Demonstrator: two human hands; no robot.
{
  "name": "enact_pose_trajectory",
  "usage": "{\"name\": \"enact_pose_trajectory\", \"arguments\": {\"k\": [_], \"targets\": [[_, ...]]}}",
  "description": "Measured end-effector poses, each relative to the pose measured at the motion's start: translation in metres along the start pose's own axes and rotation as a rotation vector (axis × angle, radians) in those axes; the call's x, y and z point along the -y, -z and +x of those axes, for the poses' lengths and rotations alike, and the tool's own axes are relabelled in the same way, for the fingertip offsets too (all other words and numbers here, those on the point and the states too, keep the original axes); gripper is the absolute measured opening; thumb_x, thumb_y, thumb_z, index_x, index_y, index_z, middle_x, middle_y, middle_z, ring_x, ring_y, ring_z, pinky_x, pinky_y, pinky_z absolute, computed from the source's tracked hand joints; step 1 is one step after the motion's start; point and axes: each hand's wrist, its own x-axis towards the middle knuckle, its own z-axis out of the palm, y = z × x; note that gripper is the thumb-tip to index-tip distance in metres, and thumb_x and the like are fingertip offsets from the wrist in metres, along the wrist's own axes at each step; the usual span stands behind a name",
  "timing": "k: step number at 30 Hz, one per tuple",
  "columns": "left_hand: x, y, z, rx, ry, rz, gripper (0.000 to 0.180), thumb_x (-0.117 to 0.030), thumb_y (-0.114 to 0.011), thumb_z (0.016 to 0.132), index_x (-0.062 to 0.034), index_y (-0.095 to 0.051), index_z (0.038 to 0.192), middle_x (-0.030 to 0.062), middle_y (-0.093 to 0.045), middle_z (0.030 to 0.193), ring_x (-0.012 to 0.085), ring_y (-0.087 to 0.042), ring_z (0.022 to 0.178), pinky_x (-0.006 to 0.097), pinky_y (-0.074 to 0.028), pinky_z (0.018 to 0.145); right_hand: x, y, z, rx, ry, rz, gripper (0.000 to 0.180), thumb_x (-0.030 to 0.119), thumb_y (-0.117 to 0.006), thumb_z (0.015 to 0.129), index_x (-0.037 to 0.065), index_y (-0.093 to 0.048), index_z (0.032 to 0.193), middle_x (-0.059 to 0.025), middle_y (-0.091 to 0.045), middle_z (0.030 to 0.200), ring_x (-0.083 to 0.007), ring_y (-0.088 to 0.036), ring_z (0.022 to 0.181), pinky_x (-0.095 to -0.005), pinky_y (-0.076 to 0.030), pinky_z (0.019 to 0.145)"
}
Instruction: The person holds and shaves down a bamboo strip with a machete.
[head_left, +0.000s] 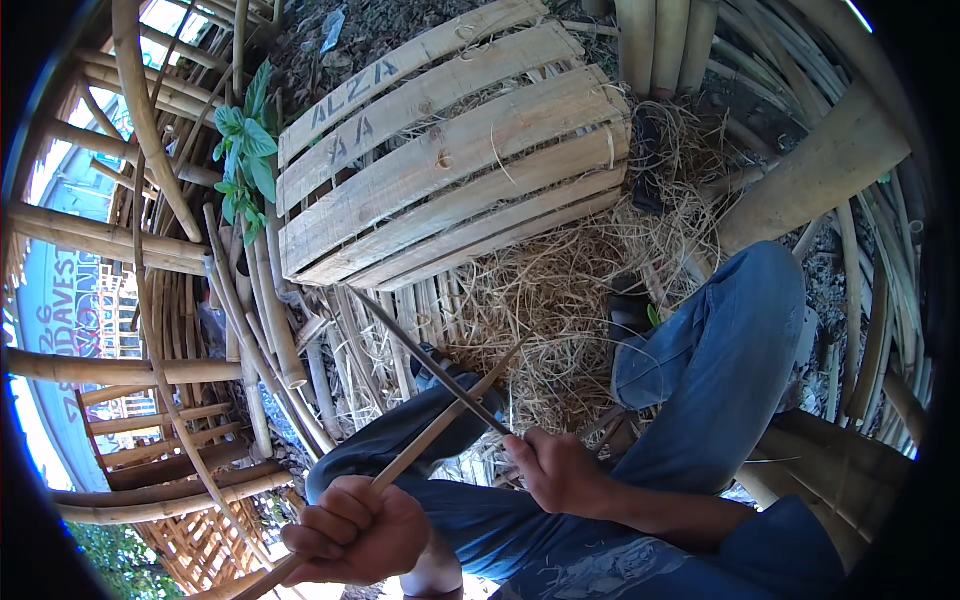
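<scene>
The left hand (355,530) is gripping a thin cane (440,425) near its lower end; the right hand (560,470) is clenching a blade (430,365) laid across it above the knees — the cane looks light, stiff, splintery.

Bright daylight, blown-out glare at left, sharp centre, fisheye-bent dark rim.

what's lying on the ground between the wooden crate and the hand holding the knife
In the head view, a heap of dry straw-like shavings lies between the wooden crate and the right hand.
</scene>
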Motion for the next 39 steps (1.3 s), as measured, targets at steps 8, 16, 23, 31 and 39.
{"name": "enact_pose_trajectory", "arguments": {"k": [8,16,23,31,39], "targets": [[-0.005,-0.005,-0.001,-0.017,-0.008,0.015,0.047,-0.050,-0.035,0.097,-0.0146,-0.031,0.066,-0.0044,-0.022,0.050,0.0059,-0.015,0.041,0.022,-0.014,0.036,-0.016,-0.004,-0.001,-0.042,0.002,-0.006,0.040,0.031,-0.044,0.096,0.001,-0.051,0.071,-0.0145,-0.050,0.048,-0.0346,-0.055,0.045,-0.0434,-0.040,0.042],[-0.002,-0.009,0.000,-0.037,0.001,0.044,0.048,-0.049,-0.034,0.097,-0.0147,-0.029,0.065,-0.0041,-0.022,0.051,0.0067,-0.015,0.043,0.022,-0.013,0.038,-0.011,-0.009,-0.003,0.006,0.073,0.067,0.039,0.032,-0.044,0.096,0.001,-0.052,0.074,-0.0152,-0.050,0.047,-0.0363,-0.056,0.045,-0.0461,-0.042,0.044],[-0.002,-0.004,0.002,-0.102,0.012,0.073,0.048,-0.048,-0.034,0.098,-0.0151,-0.026,0.064,-0.0035,-0.019,0.052,0.0074,-0.015,0.046,0.024,-0.012,0.041,-0.029,-0.007,0.003,-0.053,0.052,-0.043,0.041,0.031,-0.043,0.097,-0.001,-0.052,0.074,-0.0152,-0.052,0.048,-0.0344,-0.057,0.045,-0.0442,-0.043,0.043],[-0.003,-0.008,0.004,-0.062,0.024,0.096,0.046,-0.045,-0.034,0.098,-0.0156,-0.024,0.065,-0.0038,-0.015,0.058,0.0086,-0.013,0.053,0.025,-0.013,0.046,-0.013,-0.010,-0.004,-0.019,0.098,-0.022,0.036,0.031,-0.045,0.096,0.002,-0.051,0.076,-0.0133,-0.051,0.049,-0.0342,-0.055,0.046,-0.0442,-0.041,0.043],[-0.005,-0.010,0.001,-0.034,0.027,0.010,0.047,-0.048,-0.033,0.097,-0.0119,-0.028,0.067,-0.0007,-0.024,0.057,0.0089,-0.019,0.050,0.024,-0.016,0.044,0.001,0.000,-0.005,0.013,0.109,0.006,0.036,0.031,-0.046,0.096,0.001,-0.052,0.076,-0.0137,-0.051,0.048,-0.0339,-0.056,0.045,-0.0449,-0.042,0.043]]}}
